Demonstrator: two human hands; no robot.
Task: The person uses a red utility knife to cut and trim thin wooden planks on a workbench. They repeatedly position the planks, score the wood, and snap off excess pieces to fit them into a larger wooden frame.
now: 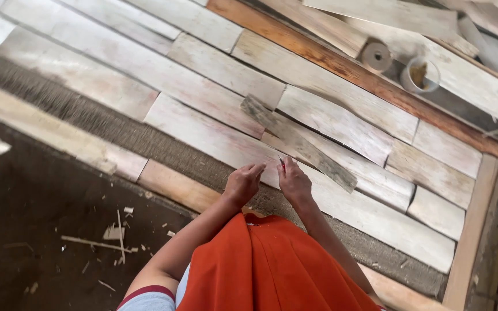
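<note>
Orange cloth (pixel 272 265) filled the nearest part of the view at six o'clock, with both forearms reaching forward over it. The left hand (pixel 242 183) rested fingers-down on a pale plank (pixel 203 135), its grip loose and empty. Just beside it, toward three o'clock, the right hand (pixel 294 181) pinched a small red-tipped tool (pixel 282 163), too small to identify, against the same plank. Wood splinters (pixel 113 236) lay on the dark floor at eight o'clock. Beyond the hands, a grey weathered strip (pixel 298 144) lay diagonally across the laid boards. Most of the planks already sat edge to edge, which suggested the laying was well along, though the strip remained loose. At one o'clock stood a tape roll (pixel 376 56) and a small cup (pixel 421 75).
</note>
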